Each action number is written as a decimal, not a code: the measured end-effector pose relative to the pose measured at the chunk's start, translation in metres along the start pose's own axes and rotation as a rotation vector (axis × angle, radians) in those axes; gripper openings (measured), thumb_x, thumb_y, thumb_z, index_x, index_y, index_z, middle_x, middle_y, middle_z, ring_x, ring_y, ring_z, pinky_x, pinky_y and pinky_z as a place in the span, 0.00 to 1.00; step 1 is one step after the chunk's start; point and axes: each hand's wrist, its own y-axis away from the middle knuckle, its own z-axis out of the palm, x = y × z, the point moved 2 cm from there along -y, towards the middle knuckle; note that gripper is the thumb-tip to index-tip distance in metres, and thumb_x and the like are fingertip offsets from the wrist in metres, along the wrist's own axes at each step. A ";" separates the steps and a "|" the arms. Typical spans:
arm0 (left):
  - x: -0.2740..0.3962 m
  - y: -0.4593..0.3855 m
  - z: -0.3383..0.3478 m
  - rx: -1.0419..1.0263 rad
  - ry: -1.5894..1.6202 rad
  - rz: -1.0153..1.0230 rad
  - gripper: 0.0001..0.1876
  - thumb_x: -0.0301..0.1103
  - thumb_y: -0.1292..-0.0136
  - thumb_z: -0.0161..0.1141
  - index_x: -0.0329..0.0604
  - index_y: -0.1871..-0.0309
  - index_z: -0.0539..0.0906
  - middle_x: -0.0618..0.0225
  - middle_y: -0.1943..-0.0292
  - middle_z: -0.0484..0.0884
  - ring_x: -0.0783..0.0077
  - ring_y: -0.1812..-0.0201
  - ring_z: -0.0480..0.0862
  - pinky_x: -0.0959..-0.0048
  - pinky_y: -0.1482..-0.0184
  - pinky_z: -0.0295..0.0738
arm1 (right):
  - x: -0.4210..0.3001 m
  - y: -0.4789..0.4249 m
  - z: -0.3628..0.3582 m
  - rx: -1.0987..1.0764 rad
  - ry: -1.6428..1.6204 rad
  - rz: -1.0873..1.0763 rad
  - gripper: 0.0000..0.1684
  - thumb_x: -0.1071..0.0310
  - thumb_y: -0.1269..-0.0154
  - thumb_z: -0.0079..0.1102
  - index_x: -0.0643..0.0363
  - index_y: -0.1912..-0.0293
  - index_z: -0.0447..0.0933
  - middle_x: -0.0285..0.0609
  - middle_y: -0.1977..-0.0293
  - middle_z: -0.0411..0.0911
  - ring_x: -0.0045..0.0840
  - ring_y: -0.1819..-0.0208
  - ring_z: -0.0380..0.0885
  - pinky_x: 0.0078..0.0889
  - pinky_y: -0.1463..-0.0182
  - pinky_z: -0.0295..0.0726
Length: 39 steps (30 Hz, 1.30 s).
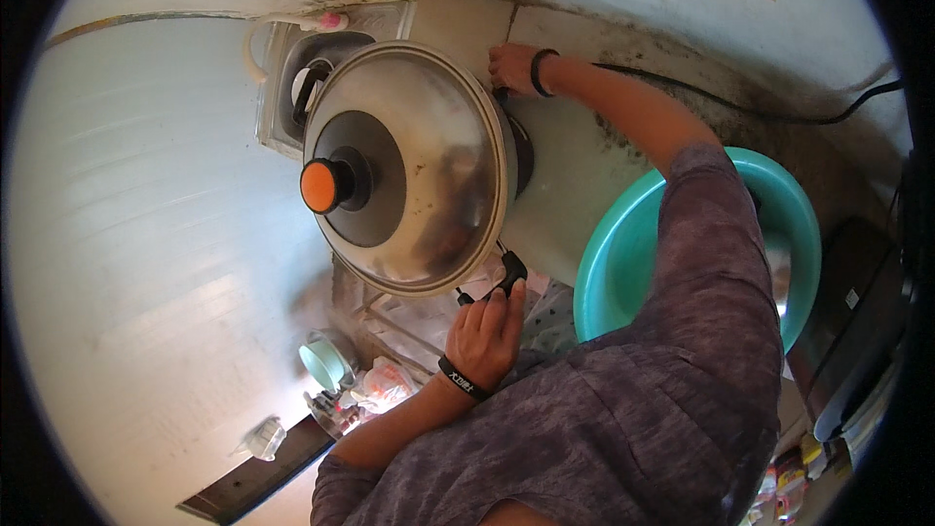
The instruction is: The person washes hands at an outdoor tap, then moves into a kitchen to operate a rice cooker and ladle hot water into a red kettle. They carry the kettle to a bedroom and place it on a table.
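A large wok or pan covered by a domed metal lid [453, 161] is in front of me. The lid has a dark centre and a black knob with an orange top [319, 186]. My left hand [482, 340] grips the black loop handle [516, 267] on the near side. At the far side, my right hand [517, 69] has its fingers curled at the rim, around a black part that is mostly hidden, apparently the other handle. The dark side of the vessel [523, 153] shows below the lid's edge. Its contents are out of sight.
A metal sink [281, 117] with a pale hose [256, 51] lies beyond the lid. A turquoise basin [613, 263] stands by my right arm. A black cable [774, 117] runs along the stained wall side. Bowls [325, 365] and plastic bags [387, 383] sit low at left.
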 end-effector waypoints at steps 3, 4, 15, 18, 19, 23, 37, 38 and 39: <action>0.000 -0.001 -0.001 -0.017 0.005 -0.007 0.23 0.22 0.56 0.52 0.30 0.50 0.72 0.55 0.66 0.74 0.70 0.72 0.73 0.75 0.71 0.69 | -0.002 0.008 0.002 -0.010 -0.019 0.087 0.11 0.62 0.56 0.61 0.55 0.70 0.76 0.35 0.67 0.74 0.30 0.58 0.67 0.29 0.53 0.67; 0.000 -0.002 -0.001 -0.029 -0.001 0.000 0.24 0.22 0.56 0.52 0.30 0.50 0.72 0.55 0.66 0.73 0.69 0.71 0.73 0.75 0.71 0.69 | 0.009 0.004 0.008 -0.026 -0.002 0.077 0.12 0.62 0.56 0.61 0.55 0.69 0.76 0.35 0.67 0.74 0.30 0.58 0.67 0.29 0.53 0.67; -0.003 0.000 -0.001 -0.030 0.067 -0.028 0.23 0.23 0.55 0.51 0.31 0.50 0.72 0.57 0.67 0.73 0.68 0.72 0.72 0.74 0.73 0.67 | 0.029 -0.005 -0.064 -0.047 0.101 0.413 0.07 0.68 0.52 0.55 0.55 0.71 0.79 0.38 0.64 0.75 0.29 0.54 0.66 0.31 0.51 0.65; -0.003 0.003 -0.002 -0.032 0.095 -0.059 0.24 0.23 0.55 0.51 0.31 0.50 0.72 0.57 0.66 0.73 0.68 0.72 0.73 0.73 0.72 0.68 | 0.039 -0.041 -0.066 -0.054 0.129 0.455 0.07 0.68 0.52 0.54 0.57 0.72 0.79 0.37 0.66 0.76 0.30 0.54 0.67 0.32 0.51 0.65; -0.003 0.002 -0.002 -0.035 0.100 -0.062 0.24 0.24 0.55 0.51 0.32 0.49 0.72 0.57 0.66 0.73 0.68 0.71 0.73 0.73 0.72 0.68 | 0.048 -0.052 -0.066 0.003 0.151 0.490 0.06 0.68 0.52 0.53 0.55 0.72 0.78 0.37 0.66 0.75 0.30 0.54 0.66 0.32 0.52 0.66; -0.008 0.003 0.003 0.008 0.044 0.005 0.24 0.24 0.55 0.51 0.32 0.49 0.72 0.58 0.63 0.73 0.69 0.70 0.73 0.74 0.70 0.69 | 0.079 -0.079 -0.066 0.216 0.149 0.562 0.10 0.67 0.48 0.50 0.58 0.70 0.78 0.41 0.65 0.76 0.32 0.55 0.68 0.32 0.55 0.70; -0.025 0.027 -0.047 0.153 0.389 0.104 0.18 0.25 0.53 0.58 0.37 0.55 0.75 0.63 0.67 0.76 0.65 0.72 0.76 0.70 0.71 0.69 | -0.046 0.046 -0.213 -0.124 -0.236 0.722 0.18 0.57 0.40 0.46 0.63 0.69 0.75 0.51 0.70 0.76 0.43 0.66 0.75 0.43 0.61 0.73; -0.028 0.032 -0.056 0.192 0.404 0.089 0.15 0.25 0.55 0.60 0.39 0.60 0.77 0.64 0.68 0.77 0.66 0.72 0.76 0.70 0.73 0.70 | -0.055 0.055 -0.227 -0.099 -0.245 0.716 0.19 0.56 0.39 0.45 0.62 0.72 0.74 0.51 0.74 0.75 0.42 0.68 0.75 0.42 0.63 0.72; -0.034 0.041 -0.059 0.215 0.423 0.105 0.13 0.25 0.55 0.61 0.39 0.62 0.77 0.63 0.69 0.76 0.66 0.72 0.76 0.70 0.73 0.70 | -0.066 0.064 -0.240 -0.075 -0.248 0.709 0.21 0.54 0.39 0.44 0.62 0.75 0.73 0.50 0.77 0.74 0.41 0.70 0.74 0.42 0.65 0.71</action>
